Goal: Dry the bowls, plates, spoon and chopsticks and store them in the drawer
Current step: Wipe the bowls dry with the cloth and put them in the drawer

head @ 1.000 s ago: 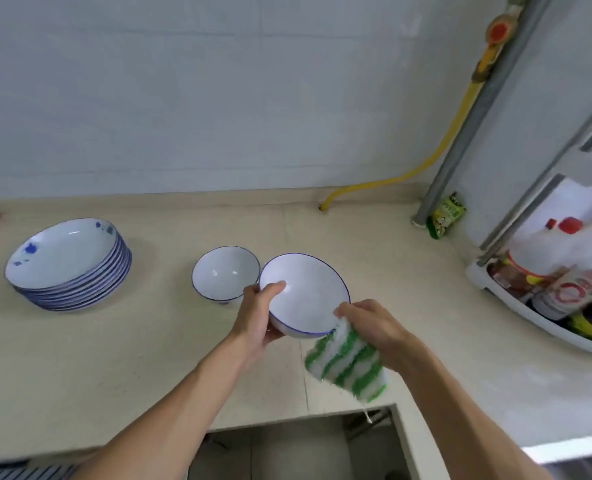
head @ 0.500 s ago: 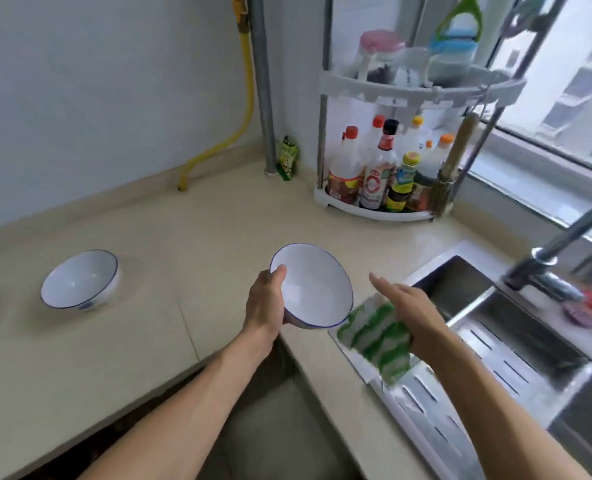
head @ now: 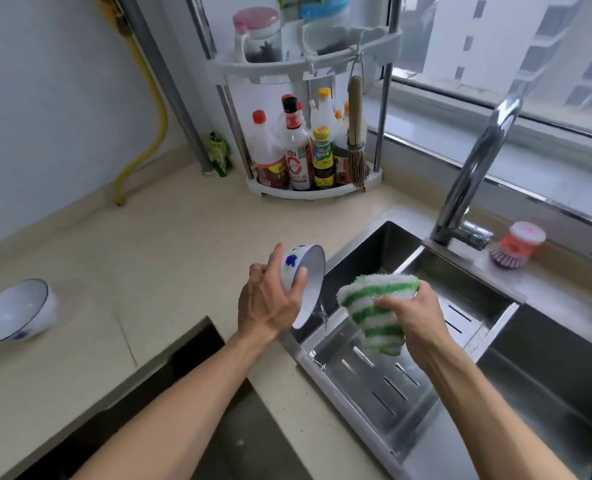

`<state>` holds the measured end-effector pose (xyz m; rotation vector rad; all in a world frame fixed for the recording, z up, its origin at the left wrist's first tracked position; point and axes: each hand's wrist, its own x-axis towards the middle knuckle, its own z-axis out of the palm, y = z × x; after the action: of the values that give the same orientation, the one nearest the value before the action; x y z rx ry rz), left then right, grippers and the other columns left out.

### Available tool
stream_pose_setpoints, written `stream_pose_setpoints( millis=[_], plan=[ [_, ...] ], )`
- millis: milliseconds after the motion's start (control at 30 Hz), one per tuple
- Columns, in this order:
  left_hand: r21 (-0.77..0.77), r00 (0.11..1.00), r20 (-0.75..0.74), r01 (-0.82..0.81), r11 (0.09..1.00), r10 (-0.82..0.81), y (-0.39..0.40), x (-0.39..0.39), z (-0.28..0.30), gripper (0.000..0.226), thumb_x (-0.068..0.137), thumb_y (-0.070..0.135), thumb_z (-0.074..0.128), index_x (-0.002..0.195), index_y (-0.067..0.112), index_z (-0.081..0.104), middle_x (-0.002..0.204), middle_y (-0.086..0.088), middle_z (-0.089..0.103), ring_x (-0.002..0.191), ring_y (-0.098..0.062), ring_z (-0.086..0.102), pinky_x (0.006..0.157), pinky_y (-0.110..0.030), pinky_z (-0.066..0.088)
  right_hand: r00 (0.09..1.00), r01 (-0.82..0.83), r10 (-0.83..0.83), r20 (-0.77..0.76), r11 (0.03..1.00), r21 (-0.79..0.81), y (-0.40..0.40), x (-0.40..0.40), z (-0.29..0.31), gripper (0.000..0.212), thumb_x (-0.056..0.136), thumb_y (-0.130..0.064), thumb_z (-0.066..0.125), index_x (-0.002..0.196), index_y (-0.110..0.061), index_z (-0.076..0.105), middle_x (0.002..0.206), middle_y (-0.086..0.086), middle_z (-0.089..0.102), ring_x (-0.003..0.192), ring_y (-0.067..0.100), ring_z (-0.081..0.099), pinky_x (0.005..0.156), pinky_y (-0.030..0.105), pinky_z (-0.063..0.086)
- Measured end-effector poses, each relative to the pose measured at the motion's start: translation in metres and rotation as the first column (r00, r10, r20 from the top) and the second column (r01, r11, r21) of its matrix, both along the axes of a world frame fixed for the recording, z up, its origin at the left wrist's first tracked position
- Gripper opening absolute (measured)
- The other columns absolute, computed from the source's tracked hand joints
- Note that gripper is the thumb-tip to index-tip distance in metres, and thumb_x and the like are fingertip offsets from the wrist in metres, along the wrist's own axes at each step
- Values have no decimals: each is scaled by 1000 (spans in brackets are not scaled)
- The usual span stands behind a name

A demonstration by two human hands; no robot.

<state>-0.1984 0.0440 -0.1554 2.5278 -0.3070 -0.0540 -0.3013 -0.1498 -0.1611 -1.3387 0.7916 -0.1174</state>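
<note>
My left hand (head: 268,303) grips a white bowl with a blue rim (head: 303,271), tipped on its side over the left edge of the steel sink (head: 388,237). A thin stream of water runs from the bowl's lower rim into the sink. To the right of the bowl, my right hand (head: 414,313) holds a green-and-white striped cloth (head: 374,306) bunched up above the slotted drain tray (head: 374,375). The cloth and the bowl are apart. A second white bowl (head: 14,311) stands on the beige counter at the far left.
A corner rack (head: 308,192) with sauce bottles and a small brush stands at the back of the counter. A chrome tap (head: 474,168) rises behind the sink, with a pink dish brush (head: 516,244) beside it. A dark opening (head: 170,393) lies below the counter's front edge.
The view has swung right toward the sink. My left hand has tipped the bowl from facing up onto its side, and water now pours out. My right hand has gathered the cloth and raised it.
</note>
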Motion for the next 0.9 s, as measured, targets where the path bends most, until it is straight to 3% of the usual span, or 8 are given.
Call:
stream_pose_setpoints(
  millis=[133,300,433,533,633,700,800,900],
  plan=[
    [73,999,39,36,997,-38,-8,2,4,74,87,64,30,153,31,30,107,-9,59,95,-16,47,73,-26,35,1000,-3,4,11,1000,-15,-4,-2,4,28,86,5,66,106,-7,51,96,17,70,69,26,72,60,46,58],
    [84,998,49,28,996,-32,-14,4,5,75,87,63,30,153,29,30,106,-8,61,90,-13,44,71,-26,34,996,-31,26,84,998,53,-10,3,8,28,95,0,60,111,-15,44,102,12,64,63,21,73,41,36,54],
    [31,1000,-2,-12,999,12,-20,6,9,76,88,65,30,153,26,33,114,-7,63,96,-14,44,76,-27,33,988,-14,5,152,998,56,-7,8,11,29,98,1,55,116,-18,42,104,13,64,68,19,73,52,39,60],
    [-92,981,-165,-120,989,103,-21,12,12,62,97,63,39,148,28,43,134,-5,60,117,-22,53,91,-32,39,980,19,-6,198,998,-64,5,12,13,38,96,6,49,118,-23,38,101,7,61,75,19,70,55,34,59],
    [-250,897,-413,-281,927,160,-21,14,12,45,90,68,45,114,36,65,120,-2,66,113,-28,59,94,-40,47,964,-5,73,256,967,-256,32,24,18,44,85,6,52,109,-28,38,97,3,61,83,19,68,65,39,60],
    [-351,853,-496,-369,860,163,-21,12,15,51,72,77,48,89,34,69,101,-1,70,102,-30,65,94,-51,53,926,-206,283,250,934,-292,58,29,19,38,82,6,52,104,-23,42,90,0,62,77,5,64,69,34,54],
    [-389,869,-483,-320,864,104,-13,19,23,56,69,75,50,90,28,71,96,-4,73,94,-32,68,89,-50,53,705,-568,703,97,641,-517,72,26,9,17,87,-4,51,98,-13,42,83,6,55,73,13,47,70,40,41],
    [-420,878,-478,-227,879,-2,2,25,31,46,84,63,52,97,24,72,98,-8,73,91,-33,69,77,-43,53,527,-594,834,-164,224,-773,47,29,-8,31,77,-23,41,105,-12,50,104,7,57,103,25,49,102,45,37]
  ],
)
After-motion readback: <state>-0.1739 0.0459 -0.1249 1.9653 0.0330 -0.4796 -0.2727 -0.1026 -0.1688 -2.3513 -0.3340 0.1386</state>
